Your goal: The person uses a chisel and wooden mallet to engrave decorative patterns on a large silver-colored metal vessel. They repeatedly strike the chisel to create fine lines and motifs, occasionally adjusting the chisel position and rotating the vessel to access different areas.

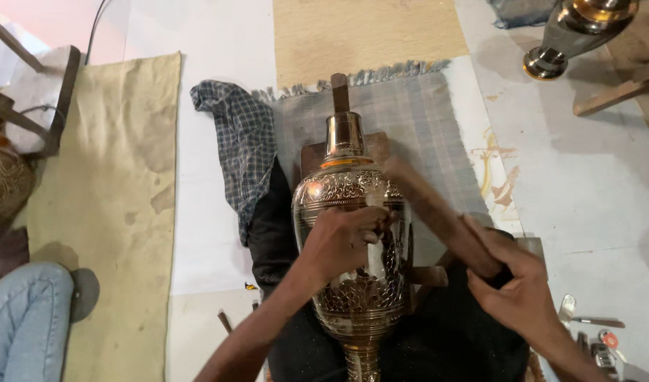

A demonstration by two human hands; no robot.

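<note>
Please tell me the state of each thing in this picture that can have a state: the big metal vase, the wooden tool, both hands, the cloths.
engraved metal vase: lying on its side, neck pointing away.
left hand: closed, pressed on the vase body.
right hand: closed around the wooden mallet, which is raised and blurred.
checked cloth: crumpled beside the vase.
grey mat: spread flat under the vase.
second vase: tilted, partly out of view.
</note>
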